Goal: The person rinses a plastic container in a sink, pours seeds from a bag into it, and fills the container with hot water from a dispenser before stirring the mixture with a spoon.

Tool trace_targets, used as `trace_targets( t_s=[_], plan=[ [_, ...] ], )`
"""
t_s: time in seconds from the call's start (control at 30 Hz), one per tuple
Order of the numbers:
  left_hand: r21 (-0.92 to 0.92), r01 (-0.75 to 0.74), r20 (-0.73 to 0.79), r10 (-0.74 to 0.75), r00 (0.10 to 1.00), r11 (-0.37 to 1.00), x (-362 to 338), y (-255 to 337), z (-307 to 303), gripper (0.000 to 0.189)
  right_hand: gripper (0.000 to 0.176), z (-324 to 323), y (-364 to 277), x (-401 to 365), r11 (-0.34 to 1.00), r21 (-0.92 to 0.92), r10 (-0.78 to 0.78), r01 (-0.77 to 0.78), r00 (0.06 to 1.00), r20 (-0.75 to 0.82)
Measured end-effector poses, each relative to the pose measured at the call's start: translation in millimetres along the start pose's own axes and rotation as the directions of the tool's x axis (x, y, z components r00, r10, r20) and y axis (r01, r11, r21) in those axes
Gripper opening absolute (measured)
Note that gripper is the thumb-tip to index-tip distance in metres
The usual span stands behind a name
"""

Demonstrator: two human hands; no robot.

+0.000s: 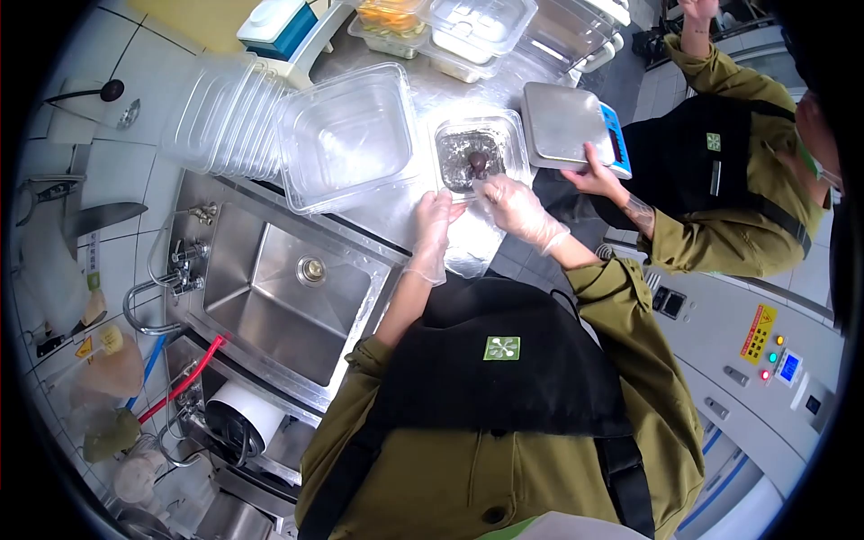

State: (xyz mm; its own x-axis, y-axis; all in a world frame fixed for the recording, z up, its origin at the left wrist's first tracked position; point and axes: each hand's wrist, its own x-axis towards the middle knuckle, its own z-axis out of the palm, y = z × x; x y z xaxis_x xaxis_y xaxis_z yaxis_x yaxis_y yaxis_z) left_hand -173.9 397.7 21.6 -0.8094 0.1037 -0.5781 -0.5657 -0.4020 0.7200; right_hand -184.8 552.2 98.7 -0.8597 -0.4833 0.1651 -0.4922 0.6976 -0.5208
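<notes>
A small square clear plastic container (pixel 517 144) stands on the steel counter, with dark, shiny contents and a dark round lump (pixel 476 161) in it. My left hand (pixel 435 220), in a clear plastic glove, grips the container's near left corner. At its near right edge is my right hand (pixel 517 211), also gloved, its fingers pinched together close to the dark lump. What those fingers hold, if anything, is hidden. Just right of the container lies a digital scale (pixel 565 121) with a metal plate and a blue side; a co-worker's bare hand (pixel 598 178) touches it.
A large clear tub (pixel 346 135) and a stack of clear tubs (pixel 220 117) are to the left. Lidded food boxes (pixel 477 27) stand at the back. A steel sink (pixel 283 279) lies at lower left, with knives (pixel 103 218) on the wall. A co-worker (pixel 711 171) stands at right.
</notes>
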Motion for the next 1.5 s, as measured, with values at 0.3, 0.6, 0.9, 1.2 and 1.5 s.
trace_targets(
  t_s=[0.3,0.6,0.9,1.2,1.5],
  plan=[
    [-0.046,-0.036,-0.017,0.035,0.999,0.998,-9.1,-7.9,-3.5,0.016,0.010,5.5,-5.8,-4.2,0.986,0.151,-0.065,0.064,0.998,-0.003],
    [-0.023,-0.003,-0.019,0.003,1.000,1.000,-34.8,-15.3,2.9,0.016,0.016,5.6,13.3,-8.4,0.994,-0.059,-0.093,0.088,0.993,-0.073],
    [-0.125,-0.020,-0.063,0.012,0.998,0.992,-55.9,-38.3,7.6,0.015,0.018,4.1,-8.1,-47.3,0.998,0.035,-0.060,0.059,0.998,0.007],
    [-0.168,-0.052,-0.106,0.034,0.994,0.984,-64.4,-36.7,12.7,0.014,0.007,3.6,-32.1,-32.4,0.966,0.258,0.016,-0.004,0.999,-0.043],
    [-0.180,-0.045,-0.101,0.027,0.995,0.983,-66.8,-36.1,11.2,0.015,0.010,-12.8,7.9,-11.3,0.987,-0.070,-0.142,0.145,0.988,0.054]
  ],
)
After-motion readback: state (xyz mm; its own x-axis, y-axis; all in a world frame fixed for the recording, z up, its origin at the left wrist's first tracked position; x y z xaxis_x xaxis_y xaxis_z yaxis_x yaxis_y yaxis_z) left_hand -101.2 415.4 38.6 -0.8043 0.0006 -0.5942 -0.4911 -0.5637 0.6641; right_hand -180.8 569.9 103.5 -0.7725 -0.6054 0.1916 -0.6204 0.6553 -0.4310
